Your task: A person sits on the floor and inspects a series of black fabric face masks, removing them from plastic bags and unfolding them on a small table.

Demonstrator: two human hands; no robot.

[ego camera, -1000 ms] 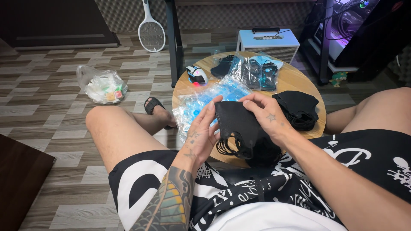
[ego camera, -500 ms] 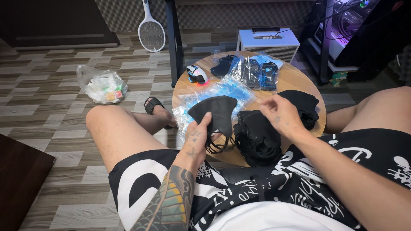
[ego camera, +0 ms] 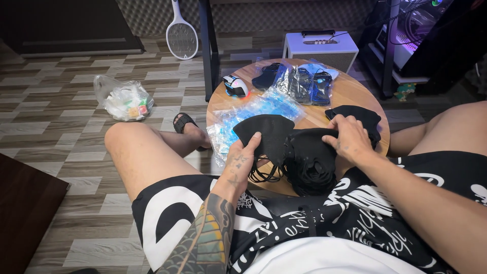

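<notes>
Black mask [ego camera: 266, 133] sits pinched in the left hand [ego camera: 242, 158] over the round table [ego camera: 355, 91], while the right hand [ego camera: 350, 139] grips the black pile [ego camera: 309, 162], and its loops could snag there and drag more masks onto the floor.

Fingertips of left hand [ego camera: 242, 158] tucked beneath black face mask [ego camera: 265, 133], out of sight. Right hand [ego camera: 350, 138] palm down over stack of black masks [ego camera: 308, 163]; finger ends concealed behind its top edge. Ear loops at 6 o'clock of the held mask tangled, count indeterminable. Round wooden table [ego camera: 350, 91] near rim masked by hands and stack. Contents of clear plastic bag [ego camera: 124, 98] at 10 o'clock too small to identify. Computer case [ego camera: 422, 25] at 1 o'clock cropped by upper edge. Right forearm and both knees cropped by frame.
</notes>
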